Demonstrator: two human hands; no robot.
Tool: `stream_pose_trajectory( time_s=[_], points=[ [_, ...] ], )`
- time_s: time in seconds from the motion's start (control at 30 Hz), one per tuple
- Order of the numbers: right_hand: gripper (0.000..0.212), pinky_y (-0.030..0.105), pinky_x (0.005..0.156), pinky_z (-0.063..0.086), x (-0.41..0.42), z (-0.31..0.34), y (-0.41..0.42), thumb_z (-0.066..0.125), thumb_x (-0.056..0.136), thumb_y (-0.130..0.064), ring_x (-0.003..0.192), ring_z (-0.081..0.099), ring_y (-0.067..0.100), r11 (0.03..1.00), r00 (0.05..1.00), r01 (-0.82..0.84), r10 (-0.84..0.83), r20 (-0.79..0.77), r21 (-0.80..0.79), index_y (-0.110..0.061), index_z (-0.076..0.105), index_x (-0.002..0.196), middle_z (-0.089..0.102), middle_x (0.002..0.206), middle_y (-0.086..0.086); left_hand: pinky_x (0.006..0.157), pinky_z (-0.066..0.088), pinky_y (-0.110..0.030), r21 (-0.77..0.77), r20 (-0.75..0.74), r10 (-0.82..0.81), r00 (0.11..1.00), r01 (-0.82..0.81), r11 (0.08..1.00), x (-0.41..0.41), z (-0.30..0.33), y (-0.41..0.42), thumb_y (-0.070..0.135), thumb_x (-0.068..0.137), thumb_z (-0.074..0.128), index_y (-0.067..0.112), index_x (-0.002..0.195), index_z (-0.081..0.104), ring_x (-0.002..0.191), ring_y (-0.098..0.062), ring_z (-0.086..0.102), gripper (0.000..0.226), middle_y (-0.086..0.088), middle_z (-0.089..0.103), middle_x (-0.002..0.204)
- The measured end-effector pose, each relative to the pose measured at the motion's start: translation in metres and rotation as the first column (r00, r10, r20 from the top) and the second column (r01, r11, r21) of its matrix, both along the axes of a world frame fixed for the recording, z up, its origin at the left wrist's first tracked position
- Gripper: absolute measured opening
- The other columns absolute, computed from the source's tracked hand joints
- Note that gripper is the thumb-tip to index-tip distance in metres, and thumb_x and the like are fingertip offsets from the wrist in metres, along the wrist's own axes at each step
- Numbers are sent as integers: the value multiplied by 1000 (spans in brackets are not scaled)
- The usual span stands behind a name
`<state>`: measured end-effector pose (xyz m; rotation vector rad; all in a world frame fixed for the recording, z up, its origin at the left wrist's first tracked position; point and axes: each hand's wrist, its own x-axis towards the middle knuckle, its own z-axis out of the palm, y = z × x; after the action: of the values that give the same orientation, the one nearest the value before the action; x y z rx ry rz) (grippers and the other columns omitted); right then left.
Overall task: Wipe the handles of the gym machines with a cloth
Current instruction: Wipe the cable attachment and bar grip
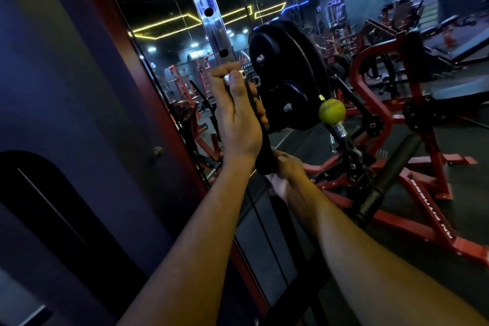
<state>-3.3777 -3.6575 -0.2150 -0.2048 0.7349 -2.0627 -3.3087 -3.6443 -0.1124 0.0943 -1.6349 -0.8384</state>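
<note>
A black handle with a metal end hangs upright beside the cable machine's black pulley housing. My left hand grips the upper part of the handle, fingers curled round it near the metal tip. My right hand grips the lower end of the handle, with a pale cloth bunched under its palm against the grip. Most of the cloth is hidden by the hand.
A yellow-green ball stopper sits on the cable right of the pulley. The chrome upright with holes rises behind my left hand. A dark wall panel fills the left. Red machine frames crowd the floor to the right.
</note>
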Motion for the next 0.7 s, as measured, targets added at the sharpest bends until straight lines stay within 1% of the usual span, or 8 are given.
stream_pose_trajectory(
  time_s=[0.1,0.2,0.3,0.37,0.43,0.53,0.63,0.7],
  points=[
    [31,24,49,56,-3,-6,-8,44,96,16,68,62,19,999,999,29,-28,-24,41,12,58,124,63,82,14,50,45,-30,23,-1,14,1000,-14,1000,0,1,1,31,113,31,23,118,42,61,-17,51,15,-7,49,85],
    [25,26,56,57,-3,-8,9,47,99,8,69,62,23,998,998,24,-21,-62,54,9,64,117,66,86,16,50,45,-30,34,-17,0,1000,0,999,0,0,2,32,113,31,20,119,42,61,-17,51,17,-7,50,85],
    [14,29,63,62,3,-18,35,54,97,9,74,64,28,1000,996,-10,9,-94,-6,7,67,92,65,88,22,52,45,-30,26,-30,-9,1000,10,1000,-1,-1,2,34,113,31,24,115,43,62,-18,50,15,-8,50,86],
    [17,27,58,61,7,-23,50,53,94,14,72,65,33,999,985,-27,22,-173,-25,7,64,84,64,83,27,52,45,-29,33,-44,-4,999,5,999,-2,-1,1,34,113,32,25,115,43,62,-17,51,15,-9,50,87],
    [16,25,50,57,4,-25,54,55,94,14,64,69,28,1000,961,11,-13,-275,-6,5,64,84,67,73,24,52,45,-29,37,-47,4,999,-2,999,-3,-1,0,34,112,32,26,114,44,63,-17,51,15,-10,51,88],
    [9,25,47,52,-4,-20,41,65,94,0,49,64,13,996,925,79,-59,-376,37,-2,68,85,67,61,10,51,45,-28,36,-58,12,998,-10,999,-4,-1,1,32,113,31,28,113,44,62,-16,52,14,-10,52,89],
    [7,21,42,46,-10,-16,19,68,94,-6,44,56,12,987,912,139,-94,-400,83,-2,69,88,62,64,13,52,45,-30,35,-60,20,998,-18,999,-5,-2,0,33,113,31,26,116,44,62,-17,52,15,-10,52,87],
    [6,20,40,43,-10,-15,3,65,93,0,49,55,18,980,929,159,-109,-352,117,-1,68,89,63,72,18,52,45,-32,25,-55,21,998,-20,999,-4,-1,0,33,112,31,24,117,43,62,-19,51,16,-9,50,84]
  ],
)
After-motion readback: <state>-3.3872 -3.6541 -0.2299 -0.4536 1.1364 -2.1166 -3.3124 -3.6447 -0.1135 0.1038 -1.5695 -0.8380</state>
